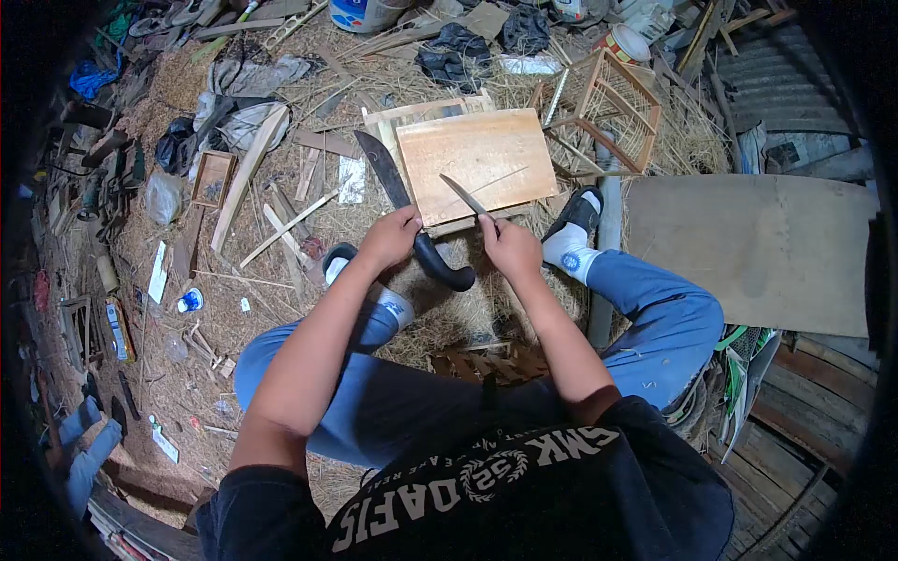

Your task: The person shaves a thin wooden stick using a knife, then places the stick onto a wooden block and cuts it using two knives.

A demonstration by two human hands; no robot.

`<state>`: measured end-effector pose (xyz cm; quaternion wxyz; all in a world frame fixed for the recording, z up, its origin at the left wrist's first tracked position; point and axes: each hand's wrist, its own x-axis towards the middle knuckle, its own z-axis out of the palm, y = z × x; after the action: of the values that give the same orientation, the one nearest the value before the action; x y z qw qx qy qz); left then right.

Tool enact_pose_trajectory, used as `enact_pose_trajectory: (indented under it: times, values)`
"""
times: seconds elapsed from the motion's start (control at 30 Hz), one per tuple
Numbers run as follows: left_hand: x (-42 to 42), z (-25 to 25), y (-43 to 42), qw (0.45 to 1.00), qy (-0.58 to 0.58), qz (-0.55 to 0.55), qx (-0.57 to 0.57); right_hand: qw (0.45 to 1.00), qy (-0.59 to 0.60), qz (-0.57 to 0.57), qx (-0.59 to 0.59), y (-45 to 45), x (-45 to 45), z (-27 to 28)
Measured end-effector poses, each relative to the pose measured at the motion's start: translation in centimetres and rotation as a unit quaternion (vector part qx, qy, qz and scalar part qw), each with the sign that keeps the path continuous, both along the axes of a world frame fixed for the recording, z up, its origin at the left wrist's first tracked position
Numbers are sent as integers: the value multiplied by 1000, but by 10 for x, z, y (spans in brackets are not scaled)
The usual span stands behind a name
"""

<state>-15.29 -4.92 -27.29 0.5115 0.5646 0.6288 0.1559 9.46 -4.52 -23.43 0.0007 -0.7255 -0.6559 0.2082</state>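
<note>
My left hand [391, 238] is closed around a machete [382, 168] where its dark blade meets the curved black handle [438, 262]. The blade points up and away, beside the left edge of a pale wooden board [496, 140]. In my right hand [513, 248] is a small knife [460, 194], its blade pointing away to the left over the board. My fingers hide most of the knife's handle. A thin dark sliver or line [505, 177] crosses the board near the knife. The board rests on a low wooden stand [379, 117] between my feet.
A wooden frame cage [608, 107] stands behind my right foot. To the right lies a large flat panel [748, 252]. Wood strips [248, 178], a small wooden box [213, 179], black plastic bags [454, 56] and a bucket [365, 13] lie about on the straw-covered floor.
</note>
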Motion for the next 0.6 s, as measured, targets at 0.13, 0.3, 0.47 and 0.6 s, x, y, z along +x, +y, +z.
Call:
enact_pose_trajectory:
  times: [0.13,0.3,0.47,0.6]
  values:
    - [2,0,1,1000,1,2,26,997,-14,76,10,-12,0,-2]
    - [0,-9,1,1000,13,-17,24,999,28,-10,-33,-8,4,-5]
    - [0,-8,3,999,12,-20,47,1000,-4,-18,-4,8,22,-2]
    - [0,-7,1,998,-23,-11,50,993,-45,113,8,-14,7,-4]
